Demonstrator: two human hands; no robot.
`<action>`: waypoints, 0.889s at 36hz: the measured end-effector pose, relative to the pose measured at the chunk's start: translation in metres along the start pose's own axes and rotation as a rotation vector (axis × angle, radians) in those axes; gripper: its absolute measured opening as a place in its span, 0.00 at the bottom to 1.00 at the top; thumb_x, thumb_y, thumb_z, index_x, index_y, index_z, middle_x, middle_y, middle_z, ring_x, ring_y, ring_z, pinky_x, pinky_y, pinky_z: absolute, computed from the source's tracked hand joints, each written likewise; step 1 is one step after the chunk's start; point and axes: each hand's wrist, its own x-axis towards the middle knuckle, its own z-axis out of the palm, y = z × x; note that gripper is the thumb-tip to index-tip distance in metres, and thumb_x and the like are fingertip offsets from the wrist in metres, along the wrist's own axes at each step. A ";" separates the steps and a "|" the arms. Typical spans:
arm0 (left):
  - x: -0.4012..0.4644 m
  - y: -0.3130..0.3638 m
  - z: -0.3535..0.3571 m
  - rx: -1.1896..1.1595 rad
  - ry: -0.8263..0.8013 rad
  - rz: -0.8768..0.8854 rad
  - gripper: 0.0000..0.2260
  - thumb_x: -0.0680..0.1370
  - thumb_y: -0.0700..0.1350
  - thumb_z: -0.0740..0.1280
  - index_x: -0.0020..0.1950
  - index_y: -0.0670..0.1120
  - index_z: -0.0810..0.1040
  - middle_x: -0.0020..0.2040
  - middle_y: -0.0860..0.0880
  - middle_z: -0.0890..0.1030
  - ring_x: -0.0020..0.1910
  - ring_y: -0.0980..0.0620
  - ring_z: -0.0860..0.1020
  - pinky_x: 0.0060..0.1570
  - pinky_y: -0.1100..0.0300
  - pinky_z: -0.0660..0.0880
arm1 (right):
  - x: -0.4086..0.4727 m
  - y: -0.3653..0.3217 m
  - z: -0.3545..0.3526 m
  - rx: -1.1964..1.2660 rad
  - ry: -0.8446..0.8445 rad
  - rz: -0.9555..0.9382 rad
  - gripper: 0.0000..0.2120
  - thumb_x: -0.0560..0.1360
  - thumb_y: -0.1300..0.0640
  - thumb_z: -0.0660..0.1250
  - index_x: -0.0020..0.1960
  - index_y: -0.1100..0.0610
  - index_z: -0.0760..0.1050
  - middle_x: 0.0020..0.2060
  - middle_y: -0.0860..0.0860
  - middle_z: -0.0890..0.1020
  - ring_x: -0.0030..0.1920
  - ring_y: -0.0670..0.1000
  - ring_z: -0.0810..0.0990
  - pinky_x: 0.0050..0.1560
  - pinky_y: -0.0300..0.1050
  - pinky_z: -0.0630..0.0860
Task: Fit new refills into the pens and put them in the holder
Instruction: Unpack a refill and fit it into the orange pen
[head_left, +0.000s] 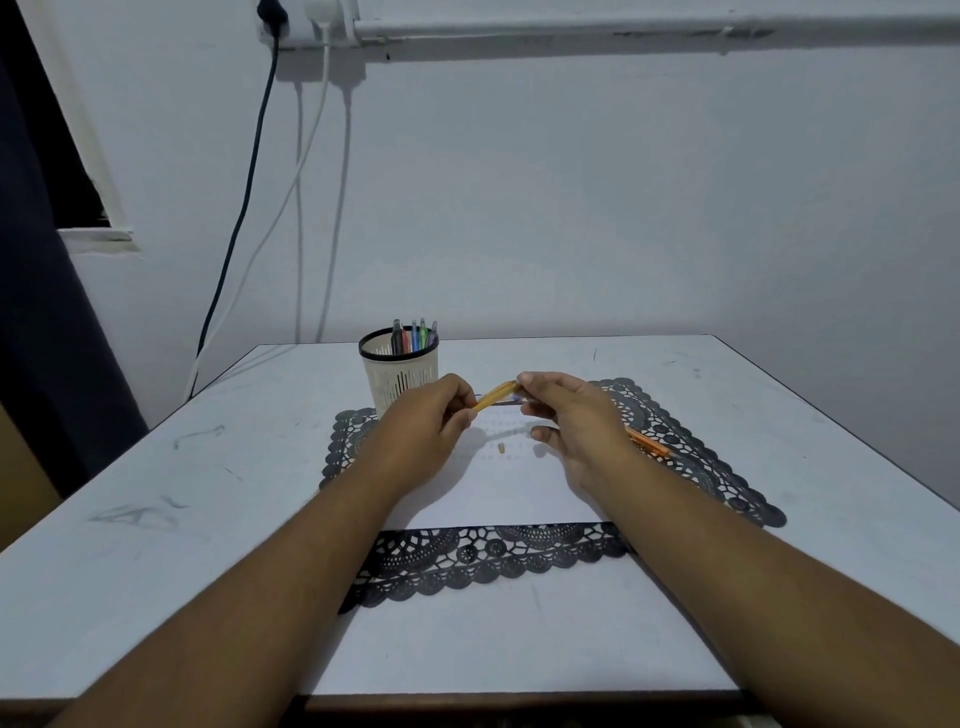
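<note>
Just in front of the holder (399, 370), left hand (427, 422) and right hand (570, 419), forearms outstretched, pinch opposite ends of a yellow pen (496, 395).

Single view: head-worn wide-angle camera, set above the near edge of the tabletop (156, 467). Faced forward and down, along both forearms toward the far wall (571, 208). Stood close to the forearms; hands (431, 415) sat mid-frame at arm's reach. Straight edges bowed toward the frame borders. No second view.
</note>
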 end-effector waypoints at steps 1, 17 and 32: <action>0.000 0.000 0.000 0.007 0.003 -0.001 0.02 0.82 0.44 0.68 0.53 0.52 0.78 0.43 0.57 0.81 0.43 0.56 0.79 0.44 0.54 0.76 | 0.000 0.000 0.000 -0.021 0.000 -0.013 0.05 0.76 0.56 0.76 0.50 0.57 0.86 0.44 0.51 0.88 0.43 0.46 0.82 0.36 0.41 0.75; 0.001 -0.003 -0.011 0.076 0.025 0.054 0.03 0.83 0.43 0.66 0.54 0.49 0.78 0.43 0.56 0.80 0.42 0.59 0.76 0.39 0.62 0.70 | 0.002 -0.015 -0.012 -0.390 -0.087 -0.262 0.02 0.75 0.57 0.77 0.45 0.56 0.87 0.39 0.51 0.87 0.34 0.41 0.78 0.34 0.39 0.74; 0.002 -0.014 -0.016 -0.019 -0.013 -0.036 0.03 0.83 0.43 0.67 0.52 0.52 0.78 0.42 0.58 0.79 0.40 0.65 0.76 0.36 0.70 0.67 | 0.002 -0.007 -0.016 -0.479 -0.212 -0.105 0.04 0.78 0.52 0.74 0.49 0.53 0.84 0.45 0.53 0.86 0.40 0.47 0.78 0.37 0.40 0.72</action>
